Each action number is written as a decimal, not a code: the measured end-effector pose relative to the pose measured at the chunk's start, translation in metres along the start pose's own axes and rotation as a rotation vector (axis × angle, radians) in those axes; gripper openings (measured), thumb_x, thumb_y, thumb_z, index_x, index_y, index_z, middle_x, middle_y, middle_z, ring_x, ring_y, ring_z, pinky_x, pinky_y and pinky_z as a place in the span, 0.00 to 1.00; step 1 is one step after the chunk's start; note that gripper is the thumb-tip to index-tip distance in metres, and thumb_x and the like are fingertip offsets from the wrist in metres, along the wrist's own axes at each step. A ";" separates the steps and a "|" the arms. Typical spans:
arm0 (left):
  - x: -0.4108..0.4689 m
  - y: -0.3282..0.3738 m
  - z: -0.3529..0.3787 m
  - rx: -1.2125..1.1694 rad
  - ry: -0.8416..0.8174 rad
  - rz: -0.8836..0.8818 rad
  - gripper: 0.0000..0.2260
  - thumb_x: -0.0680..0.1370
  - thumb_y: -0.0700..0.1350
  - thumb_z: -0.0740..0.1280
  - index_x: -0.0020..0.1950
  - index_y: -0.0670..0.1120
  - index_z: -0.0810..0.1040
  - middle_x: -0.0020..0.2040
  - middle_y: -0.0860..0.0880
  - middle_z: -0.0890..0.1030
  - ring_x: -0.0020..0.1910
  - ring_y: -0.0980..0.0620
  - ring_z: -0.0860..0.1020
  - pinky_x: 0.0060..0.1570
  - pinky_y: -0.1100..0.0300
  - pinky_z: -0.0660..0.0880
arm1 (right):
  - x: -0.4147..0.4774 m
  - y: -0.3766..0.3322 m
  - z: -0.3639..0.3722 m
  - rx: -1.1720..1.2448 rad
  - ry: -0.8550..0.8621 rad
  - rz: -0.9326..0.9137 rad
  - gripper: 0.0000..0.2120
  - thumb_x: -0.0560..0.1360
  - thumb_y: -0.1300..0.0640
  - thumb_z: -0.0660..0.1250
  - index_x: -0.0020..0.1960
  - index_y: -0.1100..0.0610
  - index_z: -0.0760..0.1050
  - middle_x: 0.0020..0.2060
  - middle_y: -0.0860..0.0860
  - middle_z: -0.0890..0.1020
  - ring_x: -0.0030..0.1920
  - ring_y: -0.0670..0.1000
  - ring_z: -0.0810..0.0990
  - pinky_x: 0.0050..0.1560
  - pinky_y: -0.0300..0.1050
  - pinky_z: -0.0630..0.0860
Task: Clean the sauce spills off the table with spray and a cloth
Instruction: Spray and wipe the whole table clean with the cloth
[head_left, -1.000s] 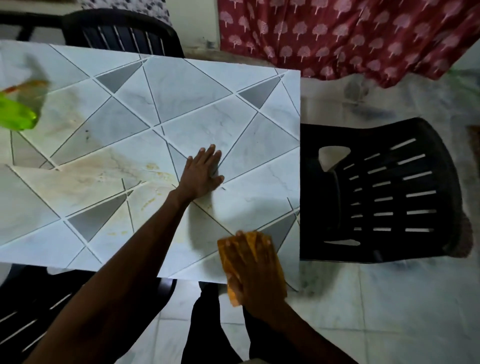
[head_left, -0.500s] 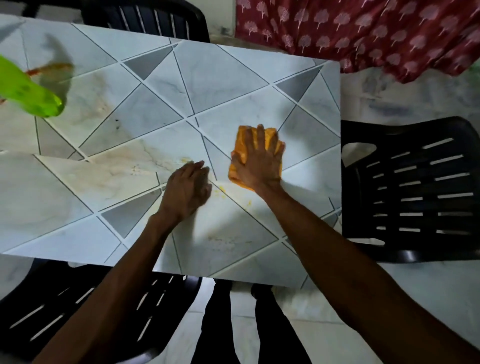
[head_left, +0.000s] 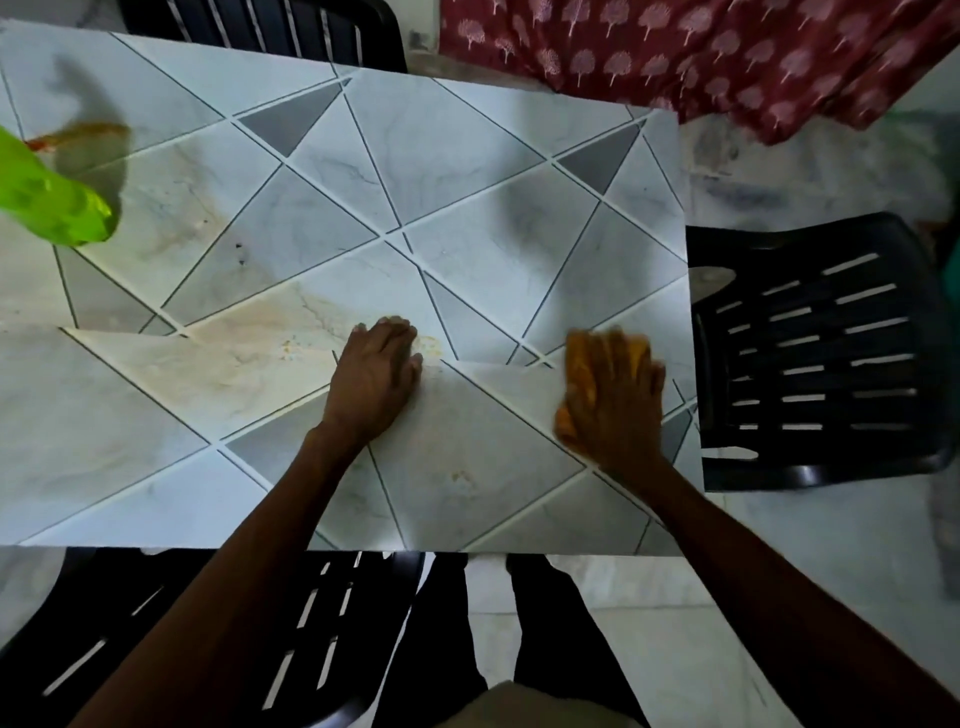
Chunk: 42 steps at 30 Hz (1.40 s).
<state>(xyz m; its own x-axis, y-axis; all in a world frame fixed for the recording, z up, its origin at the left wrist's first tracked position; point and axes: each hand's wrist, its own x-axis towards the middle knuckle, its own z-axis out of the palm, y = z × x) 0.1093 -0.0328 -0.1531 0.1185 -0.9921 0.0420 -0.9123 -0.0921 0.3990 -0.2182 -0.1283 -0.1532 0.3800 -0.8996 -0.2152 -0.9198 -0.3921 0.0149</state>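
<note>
A white table (head_left: 467, 171) with a grey triangle pattern fills the view. My right hand (head_left: 613, 400) presses flat on an orange cloth (head_left: 582, 364) near the table's right edge; the hand is motion-blurred. Resting on the table's middle, my left hand (head_left: 376, 379) has its fingers loosely bent and holds nothing. Small yellowish sauce spots (head_left: 431, 345) lie just right of its fingertips, and a fainter smear (head_left: 462, 480) lies near the front edge. A green spray bottle (head_left: 49, 200) stands at the far left, partly cut off.
Black plastic chairs stand on the right (head_left: 821, 353), at the near left (head_left: 218, 634) and behind the table (head_left: 270, 31). A red patterned fabric (head_left: 701, 57) hangs at the back right. A brownish stain (head_left: 98, 137) lies near the bottle.
My right hand has swept the cloth from the table's middle toward the right edge and nearer to me. My left hand has stayed on the table.
</note>
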 end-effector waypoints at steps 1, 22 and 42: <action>0.000 -0.001 0.001 0.002 0.002 0.010 0.17 0.81 0.47 0.60 0.66 0.40 0.75 0.65 0.42 0.76 0.67 0.42 0.71 0.67 0.45 0.65 | 0.026 -0.016 -0.008 0.022 0.020 0.088 0.36 0.79 0.38 0.53 0.83 0.53 0.53 0.82 0.59 0.55 0.78 0.69 0.57 0.75 0.70 0.56; -0.011 0.009 0.001 0.073 -0.140 -0.078 0.24 0.83 0.54 0.55 0.73 0.40 0.66 0.71 0.39 0.70 0.73 0.37 0.64 0.69 0.41 0.63 | -0.058 0.003 0.003 0.115 0.004 0.286 0.37 0.79 0.37 0.50 0.83 0.55 0.52 0.81 0.59 0.56 0.76 0.73 0.59 0.75 0.72 0.55; -0.072 0.039 -0.005 0.040 -0.029 -0.076 0.22 0.83 0.55 0.55 0.66 0.39 0.74 0.66 0.39 0.75 0.65 0.39 0.74 0.62 0.46 0.72 | -0.061 0.000 0.007 0.125 -0.012 0.186 0.38 0.78 0.36 0.49 0.83 0.53 0.51 0.82 0.58 0.56 0.77 0.71 0.57 0.74 0.72 0.55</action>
<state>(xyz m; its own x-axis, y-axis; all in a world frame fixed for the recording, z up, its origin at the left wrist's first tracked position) 0.0673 0.0355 -0.1362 0.1774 -0.9840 -0.0139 -0.9159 -0.1703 0.3635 -0.2426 -0.0719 -0.1467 0.2019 -0.9517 -0.2312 -0.9792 -0.1918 -0.0658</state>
